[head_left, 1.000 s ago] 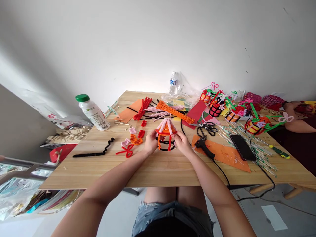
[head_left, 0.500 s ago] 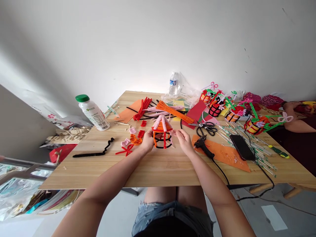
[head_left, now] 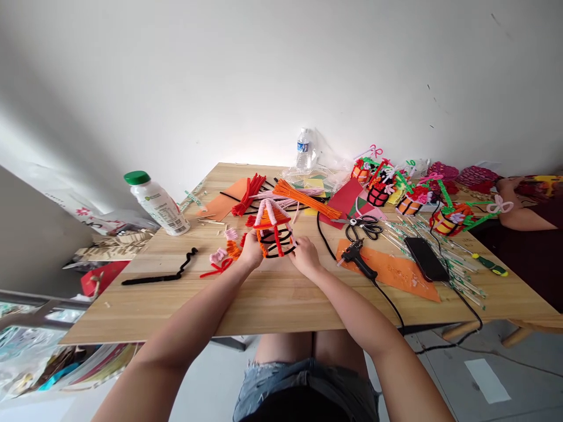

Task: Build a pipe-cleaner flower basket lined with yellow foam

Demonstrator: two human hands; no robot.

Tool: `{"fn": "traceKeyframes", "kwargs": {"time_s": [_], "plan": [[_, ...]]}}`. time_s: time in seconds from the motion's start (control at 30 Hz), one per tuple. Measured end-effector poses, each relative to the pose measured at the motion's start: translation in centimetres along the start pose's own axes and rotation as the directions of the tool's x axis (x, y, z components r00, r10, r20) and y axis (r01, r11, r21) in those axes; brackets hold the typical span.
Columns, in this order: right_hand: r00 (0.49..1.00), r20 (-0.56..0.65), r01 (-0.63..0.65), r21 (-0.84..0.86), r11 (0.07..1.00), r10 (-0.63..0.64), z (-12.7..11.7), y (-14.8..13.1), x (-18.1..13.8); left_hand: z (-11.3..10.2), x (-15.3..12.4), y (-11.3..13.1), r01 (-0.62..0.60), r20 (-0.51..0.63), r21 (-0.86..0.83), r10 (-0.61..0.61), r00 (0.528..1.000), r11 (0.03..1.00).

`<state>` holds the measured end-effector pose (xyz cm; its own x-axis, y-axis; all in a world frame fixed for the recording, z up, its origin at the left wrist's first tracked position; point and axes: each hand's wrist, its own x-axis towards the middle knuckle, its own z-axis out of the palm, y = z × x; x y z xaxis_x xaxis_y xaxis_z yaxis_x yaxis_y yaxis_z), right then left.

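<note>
Two-handed hold: left fingers [head_left: 253, 245] and right fingers [head_left: 301, 246] closed on fuzzy-wire frame [head_left: 277, 231]; uneven squeeze could bend thin uprights [head_left: 278, 244]

White bottle [head_left: 160, 205] on wooden-looking table [head_left: 281, 305]

The person wears a plain black top [head_left: 303, 407], of which I can see just the lower front, above blue denim shorts [head_left: 255, 390]. The denim looks faded, paler on the legs and darker near the waist, its hems ragged with whitish threads. Arms [head_left: 189, 328], left hand [head_left: 251, 250], right hand [head_left: 307, 256] and thighs [head_left: 281, 349] are bare.
</note>
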<state>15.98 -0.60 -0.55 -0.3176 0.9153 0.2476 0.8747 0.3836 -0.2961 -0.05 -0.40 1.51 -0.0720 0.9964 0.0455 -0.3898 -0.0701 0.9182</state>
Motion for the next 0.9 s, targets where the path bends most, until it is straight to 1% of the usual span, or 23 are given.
{"fn": "traceKeyframes", "kwargs": {"time_s": [0.07, 0.13, 0.2, 0.27, 0.3, 0.33, 0.4, 0.47, 0.5, 0.53, 0.6, 0.63, 0.67, 0.73, 0.8, 0.9], "plan": [[0.998, 0.001, -0.067, -0.017, 0.998, 0.067, -0.6, 0.8, 0.0, -0.2, 0.2, -0.3, -0.032, 0.008, 0.030, 0.032, 0.999, 0.999], [0.986, -0.025, -0.163, -0.041, 0.986, 0.162, -1.7, 2.2, -0.1, -0.5, 0.3, -0.5, -0.063, 0.021, 0.063, 0.062, 0.998, 0.996], [0.960, -0.068, -0.274, -0.061, 0.960, 0.270, -2.8, 3.8, -0.3, -0.8, 0.4, -0.7, -0.101, 0.044, 0.118, 0.097, 0.994, 0.988], [0.933, -0.117, -0.350, -0.075, 0.934, 0.340, -3.7, 5.0, -0.4, -1.1, 0.6, -1.2, -0.166, 0.065, 0.196, 0.156, 0.986, 0.966], [0.927, -0.141, -0.354, -0.029, 0.935, 0.346, -4.0, 5.4, -0.4, -1.2, 0.8, -1.6, -0.217, 0.071, 0.248, 0.206, 0.976, 0.944], [0.928, -0.159, -0.332, 0.057, 0.942, 0.337, -4.0, 5.6, -0.3, -1.4, 1.0, -2.0, -0.277, 0.082, 0.316, 0.264, 0.961, 0.908], [0.941, -0.173, -0.238, 0.268, 0.934, 0.289, -3.6, 5.5, -0.1, -1.5, 1.5, -2.8, -0.396, 0.132, 0.487, 0.383, 0.914, 0.778], [0.963, -0.139, -0.141, 0.474, 0.869, 0.232, -2.8, 5.0, 0.2, -1.6, 2.0, -3.5, -0.458, 0.196, 0.621, 0.440, 0.876, 0.636], [0.972, -0.108, -0.112, 0.563, 0.819, 0.207, -2.3, 4.7, 0.4, -1.6, 2.2, -3.9, -0.470, 0.221, 0.652, 0.443, 0.869, 0.596], [0.979, -0.085, -0.087, 0.648, 0.757, 0.186, -1.9, 4.4, 0.6, -1.6, 2.3, -4.2, -0.477, 0.240, 0.665, 0.439, 0.866, 0.575], [0.985, -0.072, -0.037, 0.802, 0.596, 0.158, -1.4, 4.1, 0.8, -1.6, 2.5, -4.6, -0.503, 0.295, 0.658, 0.422, 0.857, 0.561], [0.985, -0.074, -0.022, 0.843, 0.537, 0.158, -1.3, 4.1, 0.9, -1.8, 2.5, -4.7, -0.525, 0.340, 0.650, 0.407, 0.848, 0.549], [0.983, -0.078, -0.018, 0.860, 0.510, 0.165, -1.2, 4.1, 0.9, -2.0, 2.5, -4.7, -0.548, 0.389, 0.639, 0.387, 0.836, 0.540], [0.983, -0.065, -0.028, 0.872, 0.488, 0.173, -1.3, 4.5, 0.8, -2.7, 2.6, -4.5, -0.585, 0.485, 0.602, 0.333, 0.809, 0.544], [0.988, -0.055, -0.023, 0.870, 0.492, 0.142, -1.4, 4.9, 0.6, -3.4, 2.7, -4.0, -0.591, 0.568, 0.553, 0.253, 0.783, 0.587], [0.997, -0.069, 0.042, 0.831, 0.555, 0.028, -1.2, 5.3, 0.0, -4.3, 2.8, -3.1, -0.526, 0.635, 0.501, 0.121, 0.763, 0.687]]}}
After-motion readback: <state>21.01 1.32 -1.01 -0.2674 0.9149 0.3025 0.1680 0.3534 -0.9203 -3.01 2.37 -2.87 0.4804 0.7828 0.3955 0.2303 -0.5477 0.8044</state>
